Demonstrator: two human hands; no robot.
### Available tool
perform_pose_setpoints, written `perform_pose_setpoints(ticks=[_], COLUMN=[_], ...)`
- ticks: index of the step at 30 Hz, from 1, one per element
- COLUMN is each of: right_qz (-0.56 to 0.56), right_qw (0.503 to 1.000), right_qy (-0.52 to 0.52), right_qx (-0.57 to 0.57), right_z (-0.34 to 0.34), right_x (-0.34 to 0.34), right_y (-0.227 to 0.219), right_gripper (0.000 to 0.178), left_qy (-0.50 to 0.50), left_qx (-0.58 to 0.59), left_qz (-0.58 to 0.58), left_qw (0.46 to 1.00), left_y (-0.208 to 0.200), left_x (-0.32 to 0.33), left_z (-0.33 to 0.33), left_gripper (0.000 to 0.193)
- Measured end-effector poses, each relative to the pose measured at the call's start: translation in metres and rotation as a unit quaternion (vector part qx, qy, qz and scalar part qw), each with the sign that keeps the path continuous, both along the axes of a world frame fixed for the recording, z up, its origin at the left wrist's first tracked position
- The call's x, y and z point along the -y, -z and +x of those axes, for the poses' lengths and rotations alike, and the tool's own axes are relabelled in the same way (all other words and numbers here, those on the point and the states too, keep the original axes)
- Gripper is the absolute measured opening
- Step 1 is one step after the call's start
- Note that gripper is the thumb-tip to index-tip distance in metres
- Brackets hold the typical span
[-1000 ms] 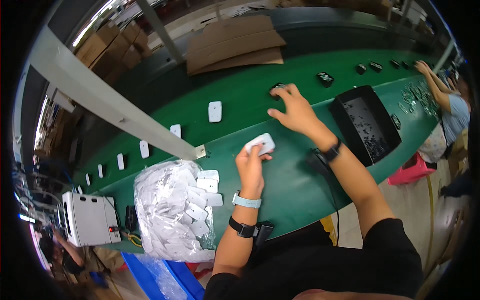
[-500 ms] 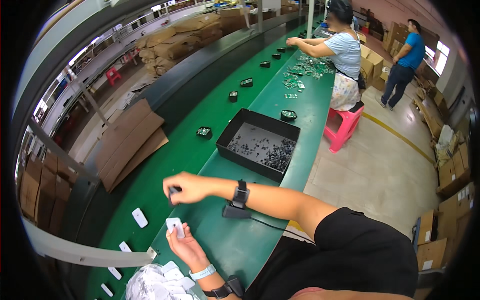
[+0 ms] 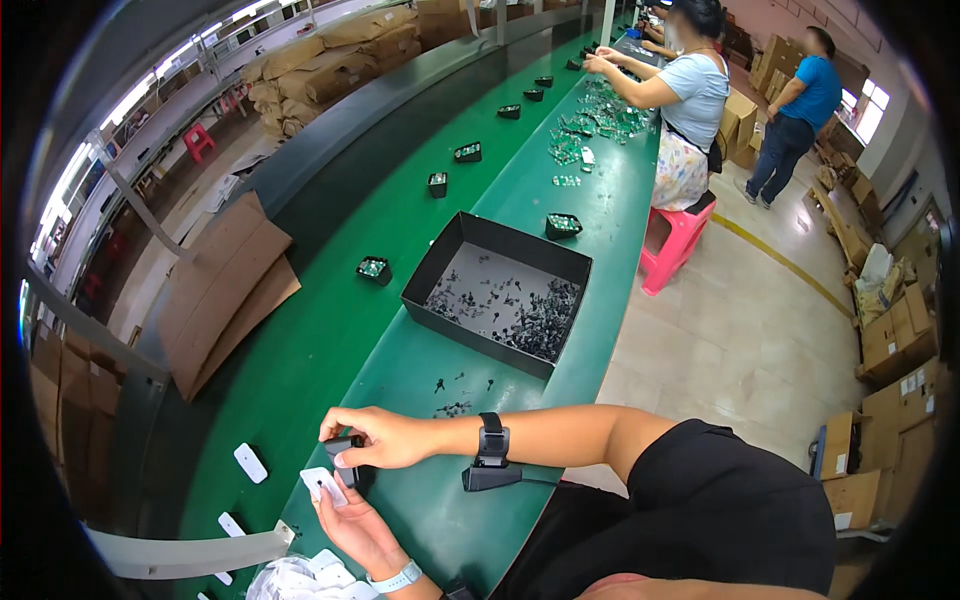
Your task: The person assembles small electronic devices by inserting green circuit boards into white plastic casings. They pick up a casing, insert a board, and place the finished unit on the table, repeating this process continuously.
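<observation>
My left hand [image 3: 352, 525] is closed on a small white rectangular plate [image 3: 316, 482] with rounded corners and a dark spot on it. Just above it, my right hand [image 3: 390, 438] grips a small black box-shaped housing [image 3: 343, 450]; its fingers hide part of it. The housing is right beside the plate, and I cannot tell whether the two touch. Past my right wrist, tiny black parts [image 3: 455, 409] lie loose on the green table. Beyond them stands a shallow black tray [image 3: 470, 334] with many more such parts inside.
Several white plates [image 3: 251, 463] lie on the green belt [image 3: 320, 330] to the left. A plastic bag of white plates [image 3: 310, 575] sits by my left wrist. Black housings with circuit boards [image 3: 374, 270] stand farther along. Another person [image 3: 690, 90] works by a pile of green boards [image 3: 605, 115].
My right hand has brought the black housing down beside the white plate in my left hand. The view has shifted, and the loose black parts beyond my right wrist now show.
</observation>
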State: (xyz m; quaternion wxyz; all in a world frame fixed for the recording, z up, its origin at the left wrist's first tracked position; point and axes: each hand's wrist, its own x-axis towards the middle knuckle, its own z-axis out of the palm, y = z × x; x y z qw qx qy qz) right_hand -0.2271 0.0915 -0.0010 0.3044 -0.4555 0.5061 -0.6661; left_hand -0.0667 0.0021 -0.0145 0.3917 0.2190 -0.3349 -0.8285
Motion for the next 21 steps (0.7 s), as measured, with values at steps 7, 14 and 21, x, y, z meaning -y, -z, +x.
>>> perform_pose_setpoints(ticks=[7,14,21], right_qz=[0.013,-0.045,-0.055], right_qw=[0.999,0.999,0.995], right_qy=[-0.013,-0.013,0.063], right_qx=[0.047,0.027,-0.046], right_z=[-0.009,-0.008,-0.007], right_x=[-0.006,0.001,-0.007], right_y=[0.003,0.008,-0.016], right_gripper=[0.030,0.027,0.025], left_qy=[0.006,0.043,0.099], left_qx=[0.021,-0.097,-0.094], left_qz=[0.054,0.166,0.106], left_qw=[0.998,0.980,0.985], left_y=[-0.004,-0.006,-0.019], left_x=[-0.006,-0.003,-0.007], left_z=[-0.005,-0.003,0.000], left_gripper=[0.030,0.035,0.046])
